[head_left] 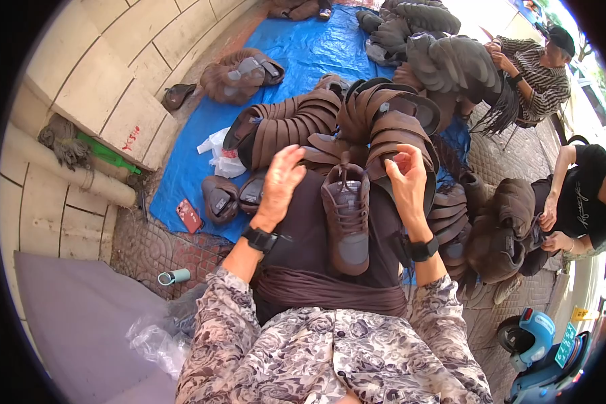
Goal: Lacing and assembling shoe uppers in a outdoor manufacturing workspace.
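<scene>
A brown and grey lace-up shoe upper (347,219) lies on my lap, its toe toward me and its laces threaded up the front. My left hand (280,187) is raised to its left, fingers stretched out, with nothing visible in it. On the other side, my right hand (409,180) hovers with fingers loosely bent and the thumb apart from them. Neither hand touches the upper. A bundle of thin brown laces (330,289) lies across my lap near my waist. Beyond my hands are curved stacks of nested brown uppers (289,124).
A blue tarp (182,161) spreads under the stacks, with a red phone (189,215) and a white plastic bag (223,153) at left. A pale green bottle (174,277) lies nearby. Two people work at right, one in a striped shirt (535,77), near a blue scooter (542,343).
</scene>
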Tool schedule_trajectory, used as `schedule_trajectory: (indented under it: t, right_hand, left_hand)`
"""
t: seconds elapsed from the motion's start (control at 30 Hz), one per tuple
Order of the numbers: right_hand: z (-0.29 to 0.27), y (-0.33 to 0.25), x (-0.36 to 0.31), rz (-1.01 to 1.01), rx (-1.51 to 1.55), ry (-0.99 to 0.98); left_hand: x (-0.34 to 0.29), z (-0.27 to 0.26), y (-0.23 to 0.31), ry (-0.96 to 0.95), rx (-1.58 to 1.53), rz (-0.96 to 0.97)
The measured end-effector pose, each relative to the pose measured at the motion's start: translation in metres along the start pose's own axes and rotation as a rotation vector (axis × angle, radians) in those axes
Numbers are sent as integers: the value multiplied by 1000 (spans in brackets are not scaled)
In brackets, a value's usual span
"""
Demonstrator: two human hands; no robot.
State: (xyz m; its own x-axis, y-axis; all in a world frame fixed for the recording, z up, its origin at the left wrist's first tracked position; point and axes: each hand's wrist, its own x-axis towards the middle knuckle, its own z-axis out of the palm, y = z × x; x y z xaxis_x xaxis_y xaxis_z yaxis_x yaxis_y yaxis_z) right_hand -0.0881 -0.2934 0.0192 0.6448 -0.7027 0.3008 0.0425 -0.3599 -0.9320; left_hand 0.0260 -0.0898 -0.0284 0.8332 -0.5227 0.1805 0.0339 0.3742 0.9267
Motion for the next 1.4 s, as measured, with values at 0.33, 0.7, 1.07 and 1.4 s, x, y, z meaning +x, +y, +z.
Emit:
schedule_trajectory:
  t: [0.33, 0.7, 1.07, 1.4]
  right_hand:
    - [54, 9, -9, -136, -467, -603]
    - [-16, 12, -34, -174, -54, -465]
    - [-57, 105, 33, 415, 678, -143]
    - [-105, 15, 59, -51, -248, -349]
  left_hand:
    - [32, -11, 8, -86, 136, -233]
    - [138, 100, -10, -643, 1304, 187]
    - [143, 91, -61, -684, 1217, 370]
    - [140, 69, -68, -594, 1449, 432]
